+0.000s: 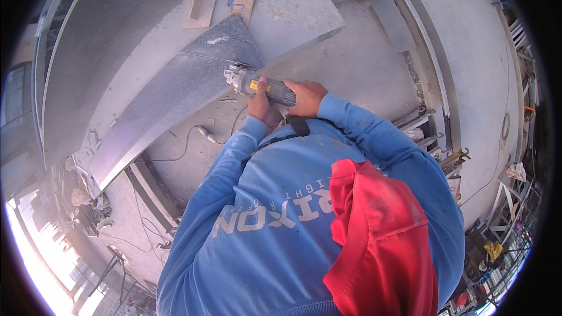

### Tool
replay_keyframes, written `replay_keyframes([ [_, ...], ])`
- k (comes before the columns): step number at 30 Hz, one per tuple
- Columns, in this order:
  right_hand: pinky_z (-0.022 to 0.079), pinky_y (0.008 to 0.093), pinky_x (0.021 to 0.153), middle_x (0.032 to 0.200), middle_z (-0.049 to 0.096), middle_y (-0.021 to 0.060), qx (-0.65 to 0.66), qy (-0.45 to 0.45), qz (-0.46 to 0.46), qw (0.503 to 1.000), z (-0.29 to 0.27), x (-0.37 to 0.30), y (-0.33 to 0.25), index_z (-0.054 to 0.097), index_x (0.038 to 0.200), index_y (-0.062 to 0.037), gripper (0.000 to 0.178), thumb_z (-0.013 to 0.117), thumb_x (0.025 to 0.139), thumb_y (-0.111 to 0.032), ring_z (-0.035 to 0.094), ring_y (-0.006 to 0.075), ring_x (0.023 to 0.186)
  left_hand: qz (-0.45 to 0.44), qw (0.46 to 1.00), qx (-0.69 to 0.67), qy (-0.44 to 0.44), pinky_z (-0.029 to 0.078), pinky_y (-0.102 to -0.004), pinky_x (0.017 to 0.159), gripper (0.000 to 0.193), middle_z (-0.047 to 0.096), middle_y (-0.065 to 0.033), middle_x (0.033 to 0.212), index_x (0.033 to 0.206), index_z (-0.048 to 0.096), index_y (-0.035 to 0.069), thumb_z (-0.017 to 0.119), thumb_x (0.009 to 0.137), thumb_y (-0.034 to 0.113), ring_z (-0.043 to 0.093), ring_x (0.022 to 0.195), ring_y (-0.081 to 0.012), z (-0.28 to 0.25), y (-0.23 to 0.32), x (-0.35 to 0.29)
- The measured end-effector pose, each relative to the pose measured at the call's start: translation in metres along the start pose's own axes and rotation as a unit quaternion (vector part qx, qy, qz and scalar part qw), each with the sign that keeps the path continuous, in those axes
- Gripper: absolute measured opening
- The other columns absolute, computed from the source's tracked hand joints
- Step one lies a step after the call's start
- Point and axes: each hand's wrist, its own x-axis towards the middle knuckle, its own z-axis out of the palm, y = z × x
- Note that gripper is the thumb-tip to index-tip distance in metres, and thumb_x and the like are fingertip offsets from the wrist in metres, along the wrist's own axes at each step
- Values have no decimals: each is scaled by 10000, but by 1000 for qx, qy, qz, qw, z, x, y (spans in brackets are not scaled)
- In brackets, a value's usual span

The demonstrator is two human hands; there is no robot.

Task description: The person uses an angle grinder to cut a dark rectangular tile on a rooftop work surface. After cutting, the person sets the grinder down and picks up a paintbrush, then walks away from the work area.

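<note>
Both my hands hold a grey angle grinder [263, 86] with a yellow label. My left hand [259, 107] grips its body just behind the head. My right hand [305, 97] wraps the rear of the handle. The grinder's head rests at the edge of a dark grey stone slab [175, 96], near a cut line that sets off a triangular piece [228, 41]. My blue sleeves and blue shirt [263, 222] fill the lower middle, with a red cloth [380, 240] hanging in front of my chest.
A power cable with a plug [202, 133] trails over the pale concrete floor [351, 64]. A large pale slab [293, 6] and wooden offcuts [241, 1] lie beyond. Metal rails and clamps [451, 158] line the right side. Clutter sits at the lower left.
</note>
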Motion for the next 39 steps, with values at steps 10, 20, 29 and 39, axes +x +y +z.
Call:
replay_keyframes([
  [10,549,521,928,1144,722,270,12,2,-3,1000,11,14,1,509,1465,-2,837,800,759,-345,691,447,1074,20,999,18,24,558,-351,786,594,702,-110,1111,1219,653,-66,758,961,459,689,931,-192,-6,6,8],
  [20,551,522,920,1119,724,272,9,4,-2,1000,-3,-5,2,518,1457,2,807,780,763,-316,689,454,1062,-11,999,-39,-13,561,-404,930,442,681,-92,1149,1280,587,17,709,1021,354,685,1032,-225,9,6,-12],
  [29,562,515,917,1129,735,245,3,-14,16,1000,-3,-1,0,525,1452,-31,804,768,753,-346,706,424,1058,47,999,12,5,537,-369,847,585,690,-122,1140,1202,649,-93,730,984,444,666,994,-206,3,-3,0],
  [39,558,506,938,1165,727,248,-8,-1,3,1000,7,10,0,491,1496,-30,843,777,766,-338,700,421,1083,30,999,2,15,549,-355,808,573,697,-112,1117,1192,674,-65,745,969,459,675,971,-193,-5,-1,9],
])
